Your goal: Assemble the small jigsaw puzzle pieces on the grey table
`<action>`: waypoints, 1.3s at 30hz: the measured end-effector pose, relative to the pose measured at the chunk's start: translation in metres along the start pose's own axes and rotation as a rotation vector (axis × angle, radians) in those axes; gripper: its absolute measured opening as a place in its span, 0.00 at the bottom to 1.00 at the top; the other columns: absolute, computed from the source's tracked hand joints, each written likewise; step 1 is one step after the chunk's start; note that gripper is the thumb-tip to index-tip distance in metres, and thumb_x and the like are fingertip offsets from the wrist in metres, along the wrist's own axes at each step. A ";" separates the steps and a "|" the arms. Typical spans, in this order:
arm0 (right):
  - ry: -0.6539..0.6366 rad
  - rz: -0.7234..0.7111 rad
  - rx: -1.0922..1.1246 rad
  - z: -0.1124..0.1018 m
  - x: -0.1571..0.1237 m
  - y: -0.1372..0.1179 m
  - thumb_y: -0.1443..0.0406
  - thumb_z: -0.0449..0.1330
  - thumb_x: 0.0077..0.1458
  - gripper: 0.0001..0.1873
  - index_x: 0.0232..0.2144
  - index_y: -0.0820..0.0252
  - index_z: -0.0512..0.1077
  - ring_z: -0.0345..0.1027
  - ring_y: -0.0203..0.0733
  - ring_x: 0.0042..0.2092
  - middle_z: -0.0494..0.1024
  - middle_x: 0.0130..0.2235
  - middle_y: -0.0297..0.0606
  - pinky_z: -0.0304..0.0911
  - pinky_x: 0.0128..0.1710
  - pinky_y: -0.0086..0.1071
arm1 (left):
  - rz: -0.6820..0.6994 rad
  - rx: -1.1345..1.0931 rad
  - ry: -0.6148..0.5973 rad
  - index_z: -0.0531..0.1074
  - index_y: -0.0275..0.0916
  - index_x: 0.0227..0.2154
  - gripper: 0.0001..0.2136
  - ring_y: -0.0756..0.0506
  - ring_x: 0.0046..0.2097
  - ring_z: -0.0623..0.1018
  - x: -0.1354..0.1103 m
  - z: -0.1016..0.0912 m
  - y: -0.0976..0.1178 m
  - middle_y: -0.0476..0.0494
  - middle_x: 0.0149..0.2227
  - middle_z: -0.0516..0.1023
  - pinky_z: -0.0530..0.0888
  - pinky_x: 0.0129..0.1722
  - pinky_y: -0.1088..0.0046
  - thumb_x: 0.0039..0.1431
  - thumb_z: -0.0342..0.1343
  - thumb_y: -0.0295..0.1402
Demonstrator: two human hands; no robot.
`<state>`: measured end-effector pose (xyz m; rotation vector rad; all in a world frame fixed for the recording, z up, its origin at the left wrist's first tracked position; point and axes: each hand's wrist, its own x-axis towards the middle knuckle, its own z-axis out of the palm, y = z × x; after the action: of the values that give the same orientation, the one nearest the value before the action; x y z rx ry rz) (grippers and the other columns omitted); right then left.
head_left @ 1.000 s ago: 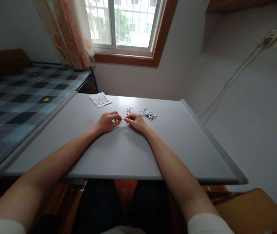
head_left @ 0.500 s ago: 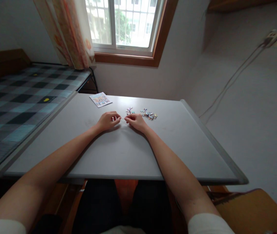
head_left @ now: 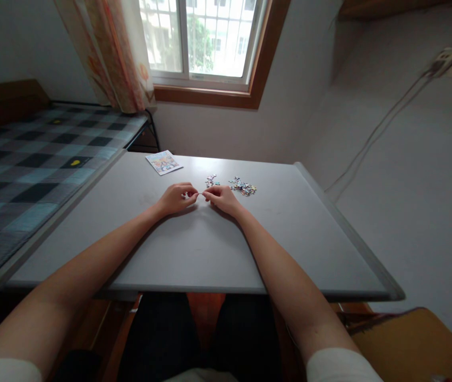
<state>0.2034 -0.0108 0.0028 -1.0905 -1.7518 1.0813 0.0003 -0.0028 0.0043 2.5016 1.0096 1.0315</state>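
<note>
My left hand [head_left: 177, 198] and my right hand [head_left: 221, 198] meet fingertip to fingertip above the middle of the table. Between their pinched fingers is a small, thin puzzle piece [head_left: 201, 194], seen nearly edge-on; whether it is one piece or two joined is too small to tell. Just beyond my right hand lies a small group of puzzle pieces [head_left: 211, 179], partly hidden by the fingers. To the right of that hand is a larger heap of puzzle pieces [head_left: 245, 187]. A picture card [head_left: 164, 162] lies flat beyond my left hand.
The grey-white table [head_left: 210, 254] has raised edges at both sides. A bed with a checked cover [head_left: 50, 154] stands to the left. A window [head_left: 210, 42] is in the wall behind, and cables [head_left: 377, 130] hang on the right wall. A wooden chair [head_left: 412, 339] is at lower right.
The fingertips of both hands have shifted very slightly around the small piece and sit a little closer together. The heaps and the card have not moved.
</note>
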 end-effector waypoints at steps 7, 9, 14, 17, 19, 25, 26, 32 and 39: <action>-0.005 0.000 0.006 0.000 0.000 -0.001 0.59 0.62 0.49 0.14 0.31 0.66 0.77 0.65 0.32 0.25 0.77 0.25 0.36 0.61 0.26 0.26 | 0.000 -0.001 0.017 0.77 0.37 0.30 0.08 0.51 0.29 0.73 -0.001 0.001 -0.003 0.47 0.27 0.76 0.69 0.26 0.77 0.54 0.53 0.31; -0.007 0.002 0.004 0.000 0.000 -0.001 0.58 0.62 0.49 0.14 0.31 0.66 0.77 0.65 0.32 0.25 0.77 0.25 0.36 0.61 0.26 0.26 | 0.001 -0.003 0.017 0.77 0.37 0.29 0.08 0.51 0.28 0.73 -0.001 0.001 -0.002 0.47 0.27 0.76 0.69 0.26 0.77 0.54 0.53 0.30; -0.011 -0.011 -0.005 0.000 -0.001 0.000 0.58 0.62 0.49 0.15 0.31 0.66 0.78 0.66 0.33 0.26 0.77 0.26 0.37 0.62 0.27 0.27 | 0.001 0.002 0.015 0.77 0.37 0.28 0.07 0.51 0.29 0.73 -0.001 0.001 -0.001 0.47 0.27 0.76 0.69 0.27 0.77 0.54 0.55 0.32; -0.018 -0.019 0.009 0.000 -0.001 0.000 0.57 0.62 0.49 0.15 0.32 0.66 0.77 0.66 0.34 0.27 0.77 0.27 0.37 0.62 0.27 0.27 | 0.007 -0.004 0.019 0.77 0.37 0.28 0.07 0.51 0.29 0.73 -0.001 0.001 -0.001 0.47 0.27 0.76 0.70 0.29 0.76 0.55 0.56 0.34; -0.025 -0.026 0.019 0.000 0.000 0.001 0.56 0.62 0.49 0.16 0.32 0.65 0.77 0.66 0.33 0.27 0.77 0.27 0.37 0.62 0.27 0.27 | 0.011 -0.008 0.017 0.77 0.36 0.28 0.08 0.51 0.29 0.73 0.000 0.000 -0.001 0.47 0.27 0.76 0.70 0.29 0.76 0.56 0.56 0.35; -0.040 -0.037 0.033 0.000 0.001 0.005 0.55 0.63 0.48 0.18 0.34 0.66 0.77 0.64 0.32 0.25 0.74 0.25 0.35 0.60 0.27 0.28 | 0.022 0.012 0.039 0.76 0.37 0.28 0.09 0.51 0.28 0.73 0.000 0.001 -0.002 0.47 0.26 0.75 0.70 0.30 0.76 0.57 0.55 0.36; -0.041 -0.039 0.037 0.000 0.001 0.006 0.56 0.63 0.48 0.19 0.35 0.66 0.77 0.63 0.32 0.25 0.74 0.25 0.34 0.60 0.27 0.28 | 0.024 0.029 0.048 0.76 0.37 0.28 0.09 0.51 0.28 0.73 0.000 0.001 -0.002 0.47 0.27 0.75 0.69 0.30 0.76 0.57 0.56 0.36; -0.052 -0.075 0.010 0.001 0.004 0.013 0.59 0.63 0.46 0.17 0.37 0.65 0.76 0.58 0.30 0.24 0.70 0.23 0.31 0.56 0.25 0.27 | 0.115 0.199 0.086 0.76 0.38 0.28 0.09 0.51 0.28 0.74 -0.001 -0.002 0.004 0.47 0.27 0.75 0.69 0.31 0.75 0.57 0.56 0.37; -0.032 -0.127 -0.135 0.003 0.001 0.008 0.60 0.64 0.48 0.13 0.33 0.65 0.76 0.61 0.31 0.26 0.72 0.24 0.32 0.58 0.28 0.27 | 0.267 0.315 0.065 0.75 0.38 0.30 0.08 0.50 0.30 0.74 -0.001 -0.002 0.003 0.47 0.30 0.77 0.70 0.32 0.74 0.59 0.55 0.36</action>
<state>0.2021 -0.0082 -0.0050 -1.0319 -1.9155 0.9190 0.0002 -0.0056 0.0069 2.9410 0.9360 1.1080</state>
